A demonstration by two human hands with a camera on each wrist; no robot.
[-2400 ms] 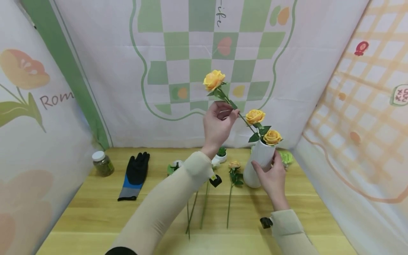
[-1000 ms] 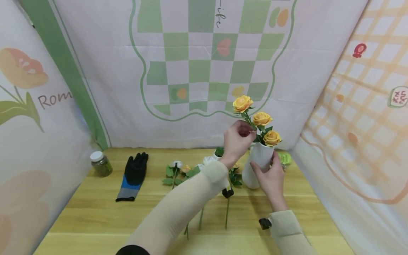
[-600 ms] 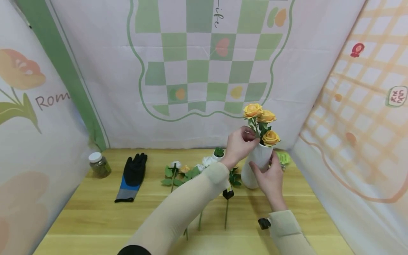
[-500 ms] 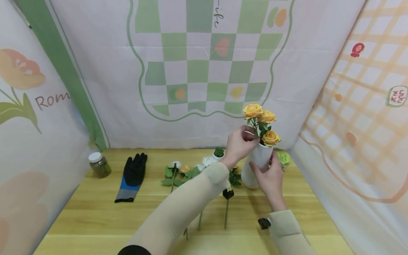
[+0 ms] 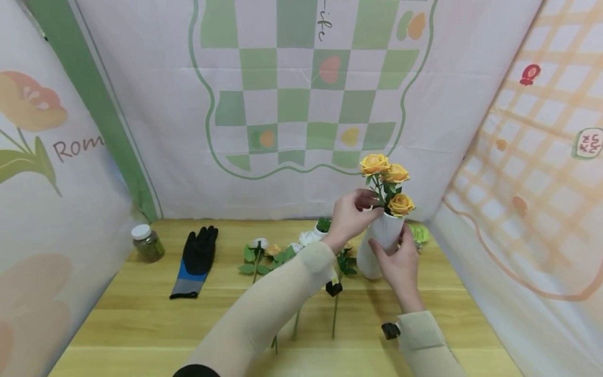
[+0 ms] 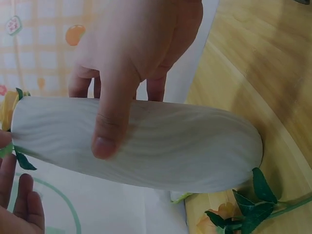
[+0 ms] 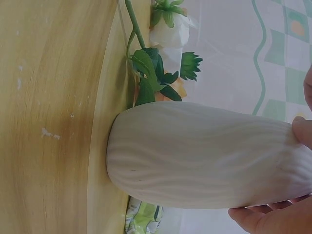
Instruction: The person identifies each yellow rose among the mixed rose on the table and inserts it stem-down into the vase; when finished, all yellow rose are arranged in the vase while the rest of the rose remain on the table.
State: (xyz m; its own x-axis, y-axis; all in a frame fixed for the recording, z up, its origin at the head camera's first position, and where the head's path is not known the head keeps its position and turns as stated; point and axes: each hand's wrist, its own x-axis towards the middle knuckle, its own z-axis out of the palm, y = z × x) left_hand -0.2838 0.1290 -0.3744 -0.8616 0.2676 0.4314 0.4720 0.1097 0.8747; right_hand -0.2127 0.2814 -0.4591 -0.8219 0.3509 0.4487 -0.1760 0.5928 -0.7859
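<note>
In the head view a white ribbed vase point(image 5: 369, 257) stands slightly tilted at the table's right. Three yellow roses show at its mouth: an upper-left rose point(image 5: 374, 164), a rose behind it point(image 5: 397, 173) and a lower rose point(image 5: 401, 204). My left hand point(image 5: 352, 217) pinches the upper-left rose's stem just above the rim; the left wrist view catches its fingers point(image 6: 25, 195) beside a green leaf. My right hand point(image 5: 400, 264) grips the vase's upper body from the right, its thumb point(image 6: 109, 131) across the front. The stems inside the vase are hidden.
Left of the vase lie an orange-yellow rose point(image 7: 142, 73) and several other flowers, including a white one point(image 5: 260, 243). A small potted plant point(image 5: 323, 226) stands behind. Farther left are a work glove point(image 5: 197, 262) and a lidded jar point(image 5: 148, 243). A green packet point(image 5: 419, 233) lies behind the vase.
The left hand has brought its rose rightward and down, with the stem lowered into the vase beside the other two. In the last half second its fingers straighten slightly. The right hand keeps its hold.
</note>
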